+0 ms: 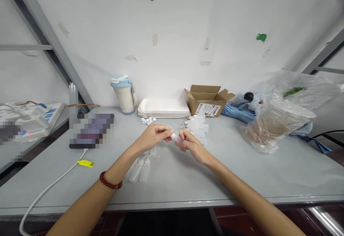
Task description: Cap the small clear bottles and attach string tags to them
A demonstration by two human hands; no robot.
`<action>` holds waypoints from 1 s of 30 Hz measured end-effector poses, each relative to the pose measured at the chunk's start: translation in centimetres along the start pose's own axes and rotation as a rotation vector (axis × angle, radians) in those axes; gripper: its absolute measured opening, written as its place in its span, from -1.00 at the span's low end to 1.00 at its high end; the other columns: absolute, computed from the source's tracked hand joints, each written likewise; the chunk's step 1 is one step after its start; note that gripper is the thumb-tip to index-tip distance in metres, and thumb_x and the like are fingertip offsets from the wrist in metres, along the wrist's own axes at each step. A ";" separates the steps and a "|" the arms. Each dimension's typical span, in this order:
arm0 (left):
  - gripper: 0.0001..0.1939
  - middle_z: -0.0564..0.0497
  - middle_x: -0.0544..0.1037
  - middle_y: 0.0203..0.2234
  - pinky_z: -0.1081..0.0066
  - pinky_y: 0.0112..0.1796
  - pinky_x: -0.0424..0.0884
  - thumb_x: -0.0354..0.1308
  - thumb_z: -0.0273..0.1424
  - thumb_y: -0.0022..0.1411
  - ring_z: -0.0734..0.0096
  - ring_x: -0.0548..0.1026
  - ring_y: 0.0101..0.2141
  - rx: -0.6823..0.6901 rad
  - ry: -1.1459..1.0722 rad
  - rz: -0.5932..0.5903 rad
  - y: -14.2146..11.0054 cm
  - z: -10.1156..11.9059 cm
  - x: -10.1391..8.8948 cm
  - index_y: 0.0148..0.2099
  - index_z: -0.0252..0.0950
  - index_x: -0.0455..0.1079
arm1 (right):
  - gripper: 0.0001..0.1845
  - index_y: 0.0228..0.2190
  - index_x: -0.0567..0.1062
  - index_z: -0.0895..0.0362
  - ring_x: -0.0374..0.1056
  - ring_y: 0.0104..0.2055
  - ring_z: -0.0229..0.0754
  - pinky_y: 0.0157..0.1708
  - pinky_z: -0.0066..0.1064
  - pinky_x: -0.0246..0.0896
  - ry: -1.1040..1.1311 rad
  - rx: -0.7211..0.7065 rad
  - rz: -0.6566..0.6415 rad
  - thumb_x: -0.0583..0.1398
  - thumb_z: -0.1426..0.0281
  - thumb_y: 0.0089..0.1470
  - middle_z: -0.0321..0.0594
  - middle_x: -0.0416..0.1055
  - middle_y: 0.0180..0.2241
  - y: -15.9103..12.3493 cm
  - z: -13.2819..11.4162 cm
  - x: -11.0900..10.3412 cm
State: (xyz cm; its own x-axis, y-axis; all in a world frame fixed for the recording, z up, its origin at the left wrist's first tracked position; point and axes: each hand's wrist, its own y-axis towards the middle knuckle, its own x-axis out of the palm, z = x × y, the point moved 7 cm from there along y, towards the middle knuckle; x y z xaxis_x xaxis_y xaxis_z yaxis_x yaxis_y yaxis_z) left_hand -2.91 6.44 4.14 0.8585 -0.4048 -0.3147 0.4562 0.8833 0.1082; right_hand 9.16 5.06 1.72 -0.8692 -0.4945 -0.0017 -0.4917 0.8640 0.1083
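Observation:
Over the middle of the table, both hands meet at a small translucent white plastic bottle (179, 140). My right hand (189, 142) is closed around its body. My left hand (160, 135) is closed in a pinch on the white cap (173, 135) at the bottle's neck; the fingertips partly hide it. Below my left forearm lie several slim translucent bottles (145, 170) with thin curved white tips. A heap of similar bottles (197, 124) rests just beyond my right hand. Several small white caps (148, 121) lie in a pile behind my left hand.
At the back stand a blue-lidded cup (125, 98), a stack of white packets (164, 108) and an open cardboard box (206, 103). A plastic-wrapped container (282, 123) sits at right. A blurred-out device (92, 131) with a white cable (53, 184) lies left.

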 end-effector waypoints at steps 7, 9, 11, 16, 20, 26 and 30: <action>-0.61 0.02 0.45 -0.60 0.48 -0.50 0.31 0.04 -0.14 0.18 0.43 0.41 -0.54 -0.040 0.198 0.006 -0.3 0.1 0.4 -0.53 -0.33 0.36 | -0.75 -0.50 0.04 0.06 -0.08 -0.58 -0.36 -0.57 -0.48 -0.17 -0.031 0.053 -0.026 0.10 0.43 -0.13 -0.48 0.00 -0.61 -0.3 0.2 0.2; -0.68 -0.01 0.50 -0.50 0.47 -0.46 0.34 0.06 -0.17 0.17 0.41 0.43 -0.48 -0.028 0.190 -0.026 -0.3 0.2 0.7 -0.42 -0.32 0.42 | -0.74 -0.50 0.05 0.07 -0.09 -0.60 -0.37 -0.59 -0.49 -0.17 -0.002 0.077 -0.009 0.12 0.43 -0.16 -0.49 -0.01 -0.62 -0.2 0.4 -0.1; -0.74 -0.03 0.52 -0.40 0.45 -0.40 0.37 0.09 -0.20 0.15 0.38 0.45 -0.40 -0.008 0.163 -0.058 -0.2 0.3 0.9 -0.30 -0.30 0.45 | -0.74 -0.51 0.05 0.07 -0.09 -0.61 -0.38 -0.61 -0.50 -0.18 0.032 0.099 0.011 0.11 0.44 -0.20 -0.49 0.00 -0.62 0.1 0.7 -0.4; -0.66 0.00 0.50 -0.52 0.46 -0.46 0.34 0.03 -0.16 0.19 0.43 0.42 -0.51 -0.050 0.175 -0.021 0.0 -0.3 0.3 -0.42 -0.31 0.43 | -0.75 -0.51 0.05 0.07 -0.13 -0.62 -0.38 -0.62 -0.51 -0.24 0.026 0.100 0.001 0.09 0.45 -0.24 -0.50 -0.03 -0.64 0.4 0.7 -0.5; -0.60 0.07 0.43 -0.66 0.48 -0.55 0.24 0.02 -0.13 0.19 0.48 0.36 -0.64 -0.107 0.240 -0.022 0.0 -1.0 0.4 -0.52 -0.31 0.36 | -0.77 -0.51 0.07 0.07 -0.07 -0.56 -0.36 -0.58 -0.50 -0.17 -0.133 0.012 0.059 0.10 0.46 -0.18 -0.45 0.01 -0.58 0.2 0.0 -1.0; -0.60 0.06 0.40 -0.65 0.47 -0.47 0.28 0.00 -0.13 0.22 0.46 0.37 -0.57 -0.053 0.158 -0.084 -0.2 -0.3 1.2 -0.50 -0.32 0.36 | -0.81 -0.54 0.06 0.07 -0.09 -0.54 -0.32 -0.56 -0.47 -0.18 -0.202 -0.008 0.084 0.06 0.48 -0.16 -0.43 -0.04 -0.58 0.0 0.1 -1.3; -0.58 0.04 0.42 -0.61 0.46 -0.49 0.28 0.00 -0.11 0.22 0.48 0.37 -0.58 -0.122 0.126 -0.119 -0.4 -0.7 1.4 -0.50 -0.33 0.35 | -0.83 -0.54 0.06 0.08 -0.07 -0.51 -0.30 -0.53 -0.45 -0.16 -0.250 -0.039 0.087 0.03 0.49 -0.18 -0.41 -0.03 -0.57 -0.2 -0.2 -1.1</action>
State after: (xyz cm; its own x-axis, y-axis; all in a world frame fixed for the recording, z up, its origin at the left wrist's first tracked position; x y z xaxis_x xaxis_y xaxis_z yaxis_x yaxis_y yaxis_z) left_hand -2.07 5.67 2.96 0.7608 -0.4817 -0.4349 0.5141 0.8563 -0.0491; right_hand 10.19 5.45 1.88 -0.8965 -0.3753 -0.2356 -0.4162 0.8956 0.1569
